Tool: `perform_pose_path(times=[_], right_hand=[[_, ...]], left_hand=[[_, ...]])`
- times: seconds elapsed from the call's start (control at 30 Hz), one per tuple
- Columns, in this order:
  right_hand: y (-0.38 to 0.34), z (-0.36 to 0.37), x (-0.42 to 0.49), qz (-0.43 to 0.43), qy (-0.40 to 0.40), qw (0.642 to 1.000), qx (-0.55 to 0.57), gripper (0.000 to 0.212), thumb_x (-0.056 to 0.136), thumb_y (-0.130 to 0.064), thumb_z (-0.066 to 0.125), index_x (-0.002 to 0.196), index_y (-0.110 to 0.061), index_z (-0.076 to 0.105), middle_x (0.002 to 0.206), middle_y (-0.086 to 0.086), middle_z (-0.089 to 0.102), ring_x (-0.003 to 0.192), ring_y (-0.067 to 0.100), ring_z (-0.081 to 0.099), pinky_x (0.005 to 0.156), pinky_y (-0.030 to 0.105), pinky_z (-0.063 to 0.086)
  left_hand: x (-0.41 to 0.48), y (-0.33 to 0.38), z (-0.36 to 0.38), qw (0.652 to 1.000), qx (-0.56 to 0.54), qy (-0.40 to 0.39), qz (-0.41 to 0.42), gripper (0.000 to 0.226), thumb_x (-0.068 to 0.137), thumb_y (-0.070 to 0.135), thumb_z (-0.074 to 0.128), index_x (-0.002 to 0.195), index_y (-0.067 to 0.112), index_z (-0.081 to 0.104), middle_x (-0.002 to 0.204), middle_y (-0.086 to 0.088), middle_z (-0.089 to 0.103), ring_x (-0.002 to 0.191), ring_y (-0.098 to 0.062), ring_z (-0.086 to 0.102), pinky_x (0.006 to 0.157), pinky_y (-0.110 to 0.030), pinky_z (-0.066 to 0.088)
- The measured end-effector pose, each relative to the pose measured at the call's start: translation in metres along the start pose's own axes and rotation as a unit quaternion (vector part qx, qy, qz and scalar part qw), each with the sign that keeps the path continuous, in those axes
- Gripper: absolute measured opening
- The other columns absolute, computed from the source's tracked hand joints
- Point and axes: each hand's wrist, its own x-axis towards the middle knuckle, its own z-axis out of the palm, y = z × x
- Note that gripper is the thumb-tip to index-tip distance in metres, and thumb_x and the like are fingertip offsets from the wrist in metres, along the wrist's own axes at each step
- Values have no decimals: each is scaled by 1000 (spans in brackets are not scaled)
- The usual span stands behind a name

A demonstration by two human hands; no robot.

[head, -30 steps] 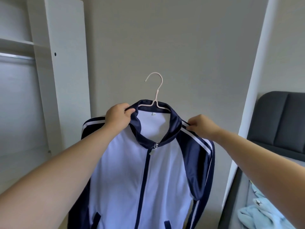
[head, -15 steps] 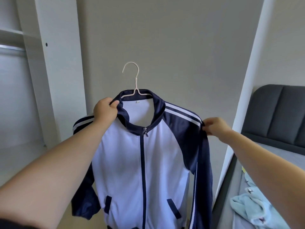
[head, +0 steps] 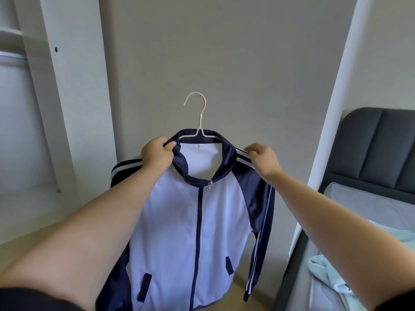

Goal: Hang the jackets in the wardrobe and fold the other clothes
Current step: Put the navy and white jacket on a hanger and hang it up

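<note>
Smooth, faintly shiny cloth jacket on a matt pale coated hanger; padded headboard.

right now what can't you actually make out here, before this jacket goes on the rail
- Hanger arms: head view, hidden inside the jacket; only hook and neck show.
- Wardrobe rail: cut off by the left edge, so hanging room is unknown.
- Jacket hem and its left sleeve's cuff: covered by the left forearm and the bottom edge.
- Right hand fingers: behind the hand, so the pinch on the shoulder is unclear.
- Light blue garment on the bed: cut off by the right forearm; type unclear.
</note>
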Motion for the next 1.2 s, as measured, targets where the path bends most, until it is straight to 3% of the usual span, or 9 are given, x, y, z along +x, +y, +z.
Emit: perform_pose_path(times=[0.1, 0.2, 0.43, 0.63, 0.77, 0.9, 1.0, 1.1, 1.2], right_hand=[[3, 3, 4, -8, -22, 997, -67, 44, 81, 5, 38, 114, -11, 63, 115, 8, 59, 109, 27, 53, 84, 27, 39], [24, -7, 3, 70, -22, 982, -172, 44, 80, 3, 42, 122, -6, 52, 122, 16, 50, 113, 36, 49, 90, 35, 43], [51, -16, -13, 189, -22, 960, -206, 9, 78, -2, 48, 83, -5, 55, 78, 12, 57, 71, 31, 53, 62, 30, 41], [57, -17, -15, 176, 59, 971, -150, 25, 73, 8, 40, 63, -11, 53, 68, 13, 56, 70, 33, 54, 61, 30, 41], [62, -27, -17, 271, -17, 954, -126, 28, 91, -2, 46, 113, -2, 63, 117, 16, 63, 110, 31, 59, 88, 33, 47], [36, -16, -13, 158, 29, 987, -11, 35, 88, 3, 41, 108, -4, 69, 113, 13, 67, 108, 29, 59, 94, 32, 43], [-7, 7, -18, 76, -37, 994, 75, 25, 93, -13, 45, 97, -2, 67, 94, 12, 68, 88, 23, 58, 82, 32, 44], [-22, 20, -22, 6, -118, 993, -9, 19, 92, -18, 53, 96, -4, 65, 85, 6, 61, 80, 21, 54, 70, 28, 39], [-24, 27, -21, -12, -83, 994, -65, 11, 90, -11, 55, 80, -8, 58, 73, 6, 54, 75, 26, 49, 62, 29, 32]], left_hand=[[1, 1, -2, 1000, -2, 6, -4, 25, 94, 19, 52, 74, 5, 53, 66, -5, 47, 70, -28, 45, 61, -30, 30], [3, -3, -7, 1000, -9, 13, -14, 36, 94, 17, 52, 61, 12, 40, 58, -1, 37, 65, -26, 38, 55, -31, 24], [1, -9, -8, 999, -37, 10, -37, 28, 94, 16, 52, 68, 6, 51, 63, -5, 45, 68, -27, 43, 62, -30, 31], [-1, -14, -3, 999, -6, 18, -42, 25, 94, 18, 50, 76, 2, 55, 72, -12, 52, 73, -31, 48, 65, -33, 34], [-5, -18, 2, 1000, 15, -2, -14, 24, 94, 17, 52, 77, 1, 55, 70, -10, 51, 72, -31, 48, 64, -33, 35], [-13, -13, 14, 999, 34, -25, -6, 25, 93, 19, 53, 74, 4, 56, 67, -9, 52, 71, -32, 49, 62, -32, 34], [-18, -7, 21, 998, 50, -29, 3, 35, 93, 19, 53, 61, 12, 41, 58, -3, 42, 67, -30, 42, 58, -32, 28], [-23, -6, 17, 998, 54, -32, 6, 38, 93, 19, 53, 59, 15, 37, 56, -1, 41, 67, -30, 41, 59, -32, 27], [-27, -11, 5, 997, 49, -53, 27, 26, 93, 18, 54, 69, 8, 50, 65, -7, 50, 70, -32, 47, 60, -33, 30]])
